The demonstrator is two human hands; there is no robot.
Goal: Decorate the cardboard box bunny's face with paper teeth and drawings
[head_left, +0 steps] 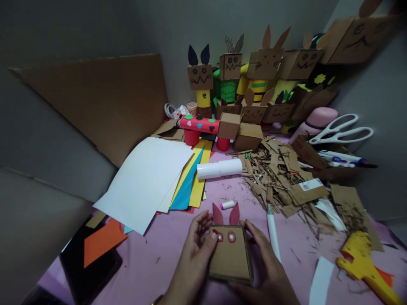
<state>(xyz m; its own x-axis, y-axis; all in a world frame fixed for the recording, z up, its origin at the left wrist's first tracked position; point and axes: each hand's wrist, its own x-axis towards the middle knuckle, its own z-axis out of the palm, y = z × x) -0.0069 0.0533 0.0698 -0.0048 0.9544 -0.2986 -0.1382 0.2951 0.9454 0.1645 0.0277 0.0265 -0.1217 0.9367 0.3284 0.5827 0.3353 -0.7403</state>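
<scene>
Between my hands is a small cardboard box head (229, 258) with two pink pointed ears and two red-ringed eyes with white centres. My left hand (197, 250) grips its left side, the thumb lying on the front face by one eye. On the other side, my right hand (265, 264) wraps around the right edge and the bottom corner. Just behind the ears lies a short white marker cap with a pink end (227, 205). A white pen (272, 233) rests to the right of my right hand.
White paper sheets (149, 178) cover coloured ones on the left, near an orange piece (103, 242). A white paper roll (219, 169) lies ahead. Cardboard scraps (280, 169), a yellow glue gun (362, 262) and white scissors (341, 132) are right. Cardboard animal figures (200, 77) stand behind.
</scene>
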